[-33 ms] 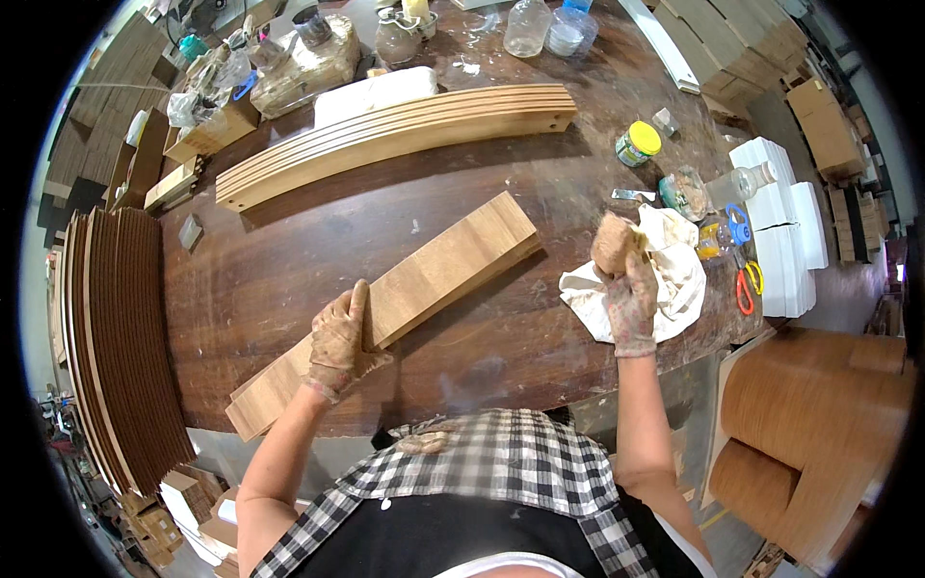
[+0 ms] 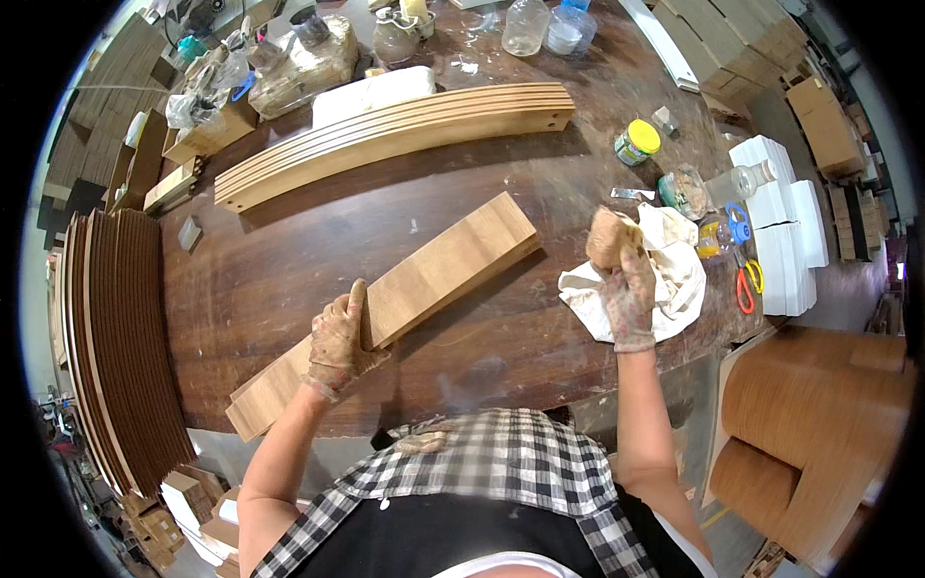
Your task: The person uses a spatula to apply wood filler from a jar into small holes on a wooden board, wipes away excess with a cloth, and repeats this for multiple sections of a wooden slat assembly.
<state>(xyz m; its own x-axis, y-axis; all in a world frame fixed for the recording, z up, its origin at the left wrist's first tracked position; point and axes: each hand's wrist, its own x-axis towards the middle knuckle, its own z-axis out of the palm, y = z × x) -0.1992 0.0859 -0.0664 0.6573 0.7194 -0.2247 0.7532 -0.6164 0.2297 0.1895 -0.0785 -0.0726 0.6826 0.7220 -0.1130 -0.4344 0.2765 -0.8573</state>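
A long wooden board (image 2: 443, 260) with striped grain lies aslant on the brown worktable, with another piece showing beneath it. My left hand (image 2: 337, 345), in a stained glove, grips the board near its lower left part, index finger stretched along the top face. To the right, my gloved right hand (image 2: 631, 303) is closed on a tan-brown wad of cloth (image 2: 607, 237), raised over a crumpled white cloth (image 2: 677, 279). Part of the wad is hidden behind the fingers.
Behind the board rests a bundle of grooved wooden strips (image 2: 395, 143). At right are a yellow-lidded jar (image 2: 638, 143), glass jar (image 2: 684, 193), clear bottle (image 2: 740, 185), scissors (image 2: 746, 287) and white foam blocks (image 2: 776, 250). Stacked brown panels (image 2: 125, 347) stand at the left edge.
My right hand has shifted slightly left and up with the wad of cloth. The left hand and the board look almost unmoved.
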